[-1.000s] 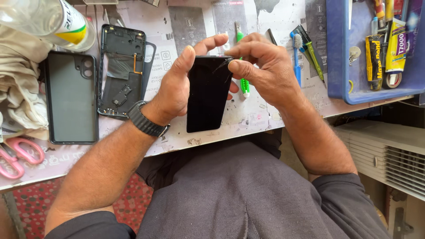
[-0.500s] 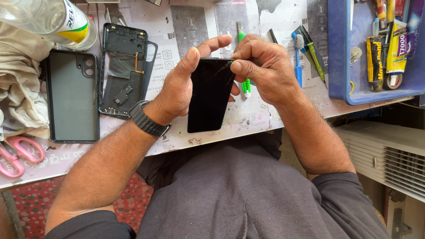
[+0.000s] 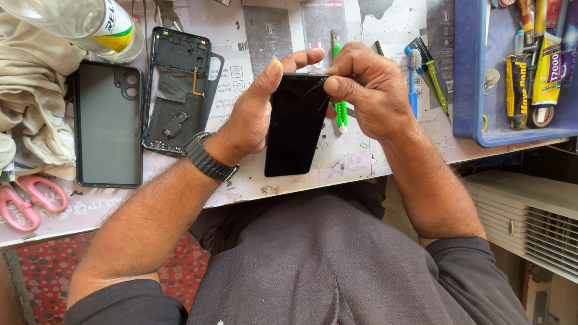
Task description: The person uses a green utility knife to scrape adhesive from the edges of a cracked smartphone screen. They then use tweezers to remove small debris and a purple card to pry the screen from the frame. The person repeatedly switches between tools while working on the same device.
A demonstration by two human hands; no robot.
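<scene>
Left hand [image 3: 253,117] grips the phone [image 3: 296,124] above the table [image 3: 361,162]; right hand [image 3: 367,90] pinches its top corner. Frame [image 3: 176,90] and case [image 3: 108,123] lie apart, so reassembly looks unfinished.

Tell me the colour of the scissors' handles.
Pink; the scissors show at the left table edge in the head view.

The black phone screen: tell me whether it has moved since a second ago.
No. The black phone screen keeps its place, its top edge still beside the green cutter on the table, held by the left hand and right hand.
</scene>
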